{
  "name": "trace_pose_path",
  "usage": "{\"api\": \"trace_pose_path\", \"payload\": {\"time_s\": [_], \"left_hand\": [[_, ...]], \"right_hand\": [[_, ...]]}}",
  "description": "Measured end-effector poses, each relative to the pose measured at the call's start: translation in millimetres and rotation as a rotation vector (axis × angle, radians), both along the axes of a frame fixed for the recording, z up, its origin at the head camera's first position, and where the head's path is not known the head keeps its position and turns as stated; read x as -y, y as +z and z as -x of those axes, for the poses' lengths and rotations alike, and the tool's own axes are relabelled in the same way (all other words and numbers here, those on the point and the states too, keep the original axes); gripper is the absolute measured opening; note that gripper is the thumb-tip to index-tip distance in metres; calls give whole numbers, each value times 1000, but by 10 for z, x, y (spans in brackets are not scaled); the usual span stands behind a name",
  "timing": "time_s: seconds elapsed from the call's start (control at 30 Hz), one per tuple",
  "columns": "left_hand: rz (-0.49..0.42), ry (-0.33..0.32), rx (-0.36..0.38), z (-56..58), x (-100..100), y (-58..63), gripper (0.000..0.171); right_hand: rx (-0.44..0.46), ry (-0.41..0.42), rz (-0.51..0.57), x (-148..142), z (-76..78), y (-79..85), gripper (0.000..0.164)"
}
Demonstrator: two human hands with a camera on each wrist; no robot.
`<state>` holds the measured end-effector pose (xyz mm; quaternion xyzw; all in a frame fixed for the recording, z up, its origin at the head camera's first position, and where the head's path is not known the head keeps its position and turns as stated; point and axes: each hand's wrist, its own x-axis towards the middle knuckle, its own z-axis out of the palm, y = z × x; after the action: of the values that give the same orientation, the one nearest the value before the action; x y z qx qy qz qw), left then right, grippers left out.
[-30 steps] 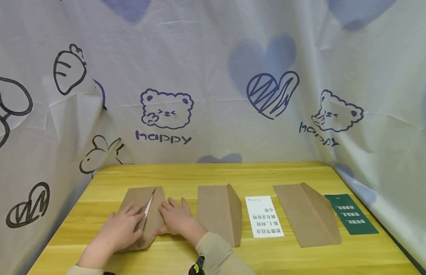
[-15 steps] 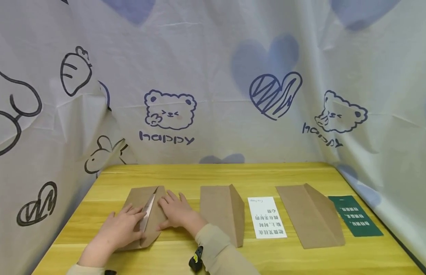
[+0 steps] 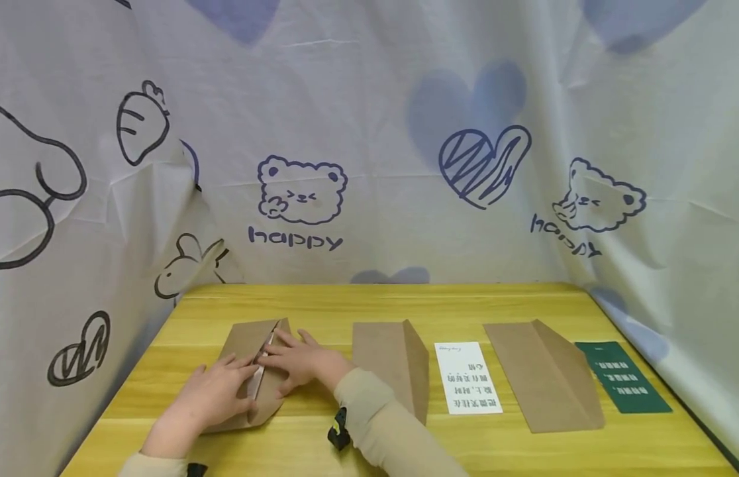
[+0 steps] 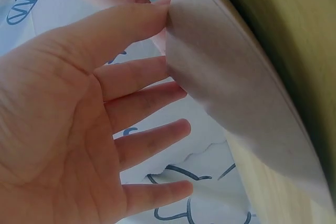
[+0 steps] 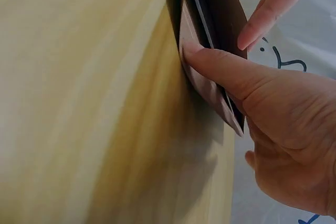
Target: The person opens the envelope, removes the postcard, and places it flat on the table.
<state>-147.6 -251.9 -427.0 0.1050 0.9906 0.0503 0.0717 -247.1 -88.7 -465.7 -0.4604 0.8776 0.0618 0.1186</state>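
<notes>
A brown paper envelope (image 3: 247, 336) lies at the left of the table, its flap raised along a slanted opening. Inside the opening shows a strip of white card (image 3: 258, 384). My left hand (image 3: 211, 396) pinches the envelope's edge between thumb and forefinger; in the left wrist view its other fingers (image 4: 157, 142) are spread. From the other side my right hand (image 3: 305, 363) holds the flap, fingertips at the opening. In the right wrist view the right thumb (image 5: 226, 66) presses the flap's outer face (image 5: 210, 90). The rest of the card is hidden within the envelope.
To the right, a second brown envelope (image 3: 378, 358) lies partly behind my right forearm. Beyond it are a white printed card (image 3: 467, 377), a third envelope (image 3: 539, 377) and a green printed card (image 3: 626, 377). A patterned cloth (image 3: 381, 132) hangs behind the wooden table (image 3: 465, 305).
My right hand has moved left over the flap, its fingertips now at the opening. The gap looks narrower. My left hand stays at the envelope, and the head view has shifted slightly.
</notes>
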Motion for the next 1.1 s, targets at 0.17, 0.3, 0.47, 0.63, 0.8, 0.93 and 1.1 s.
{"api": "trace_pose_path", "payload": {"time_s": [0.17,0.3,0.47,0.63,0.8,0.93,1.1], "left_hand": [[-19,3,-17,4,-9,-10,71],[-28,-1,-14,8,-12,-17,71],[-20,-9,-15,2,-15,-25,70],[-11,-4,-13,-9,-20,-32,69],[-4,-12,-18,-11,-21,-62,65],[-2,-21,-35,-3,-24,-95,63],[-5,-29,-32,9,-35,-140,61]], "right_hand": [[65,-18,-36,22,50,22,74],[87,-37,-18,-16,54,16,72],[85,-54,24,-55,8,27,70],[43,-63,83,-84,-29,-30,68],[-19,-79,121,-86,-74,-79,62],[-70,-78,157,-89,-84,-95,55],[-63,-48,193,-120,-84,-89,50]]}}
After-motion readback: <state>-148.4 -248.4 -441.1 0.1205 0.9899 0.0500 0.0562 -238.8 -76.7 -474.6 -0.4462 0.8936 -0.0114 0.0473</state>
